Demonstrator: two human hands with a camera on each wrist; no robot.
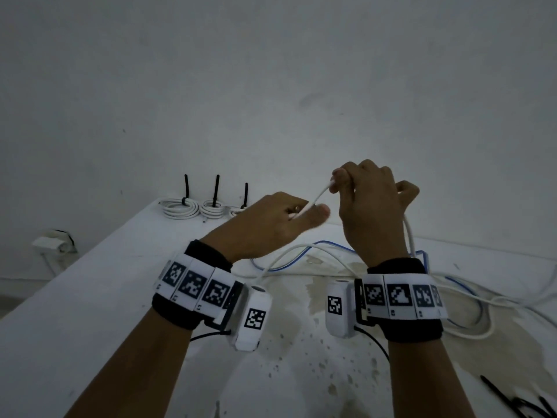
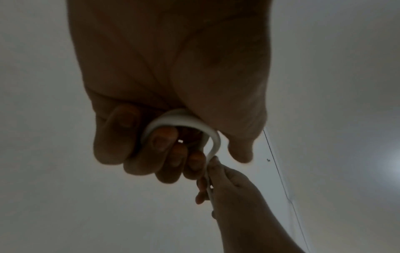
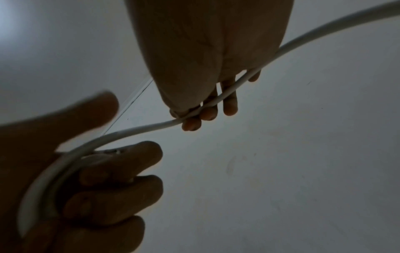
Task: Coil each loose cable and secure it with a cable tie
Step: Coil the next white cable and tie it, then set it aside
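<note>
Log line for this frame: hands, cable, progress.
left hand: grips white cable end | right hand: pinches it further along | coiled bundles: three tied | blue cable: loose

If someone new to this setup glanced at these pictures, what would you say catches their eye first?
First, the two raised hands at centre: the left hand and right hand each grip one white cable stretched between them. Next, three finished coils with upright black ties stand at the table's far corner. Loose white and blue cables sprawl over the stained table on the right.

bare plain room, stained white table (image 1: pixel 90 297), blank wall (image 1: pixel 271 86) (wall socket (image 1: pixel 51 241) low)
</note>
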